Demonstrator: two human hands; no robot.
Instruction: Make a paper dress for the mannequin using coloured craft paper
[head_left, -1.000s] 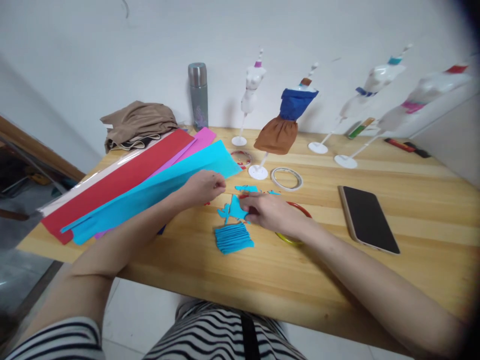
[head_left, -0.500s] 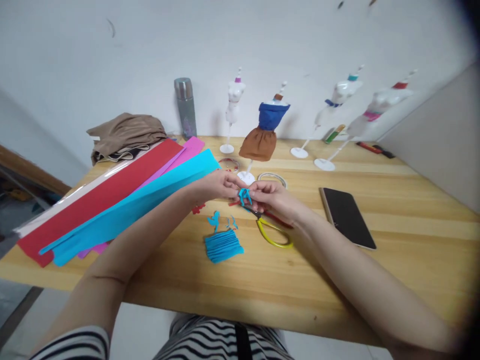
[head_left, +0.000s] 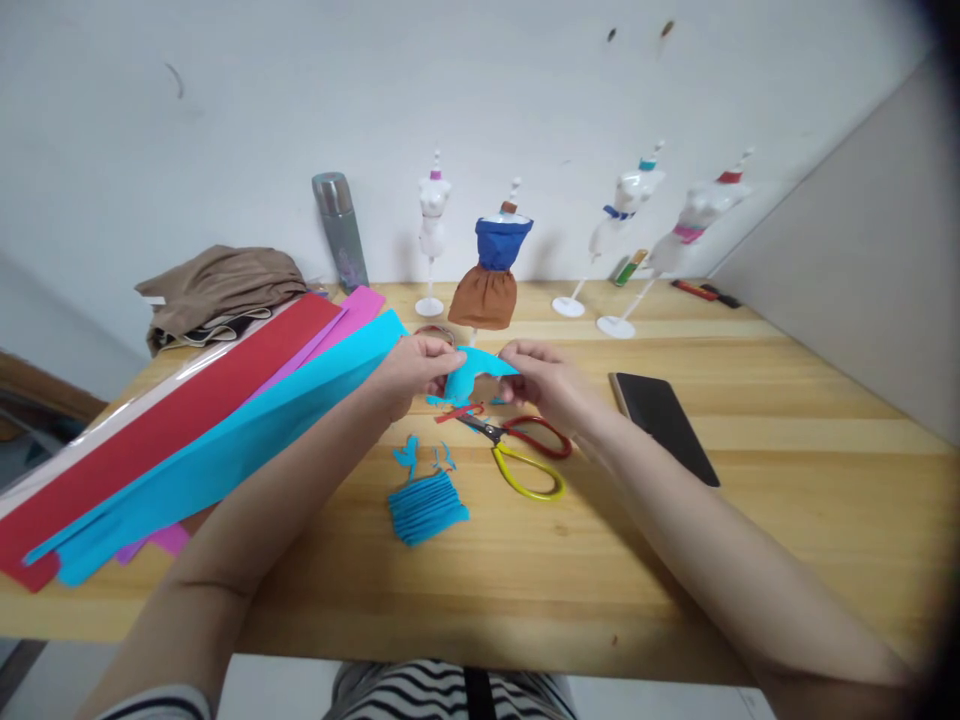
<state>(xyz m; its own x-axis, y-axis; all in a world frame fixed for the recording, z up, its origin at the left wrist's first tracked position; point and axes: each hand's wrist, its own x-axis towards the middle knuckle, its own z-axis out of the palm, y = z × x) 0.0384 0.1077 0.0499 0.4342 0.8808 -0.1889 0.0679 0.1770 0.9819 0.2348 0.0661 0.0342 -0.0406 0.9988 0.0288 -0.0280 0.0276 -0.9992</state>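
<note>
Between my two hands a curved piece of blue crepe paper [head_left: 466, 370] is stretched above the table. My left hand [head_left: 421, 368] pinches its left side between thumb and fingers. At its pointed right end, my right hand [head_left: 541, 380] grips the paper. Just below lie scissors [head_left: 517, 450] with one red and one yellow handle. A pleated blue paper piece [head_left: 427, 507] rests nearer to me, with small blue paper scraps [head_left: 407, 455] beside it. A red paper strip [head_left: 457, 412] lies by the scissor tips.
Several small mannequins stand along the wall; one wears a blue top and brown skirt [head_left: 484, 298]. Coloured paper sheets [head_left: 225, 440] and folded brown cloth [head_left: 225, 285] lie left, near a thermos flask [head_left: 341, 230]. A dark tablet or phone [head_left: 664, 425] lies right.
The small bunched blue paper between my hands is now opened out into a wide curved piece. My hands have moved apart, and the view has shifted slightly.
</note>
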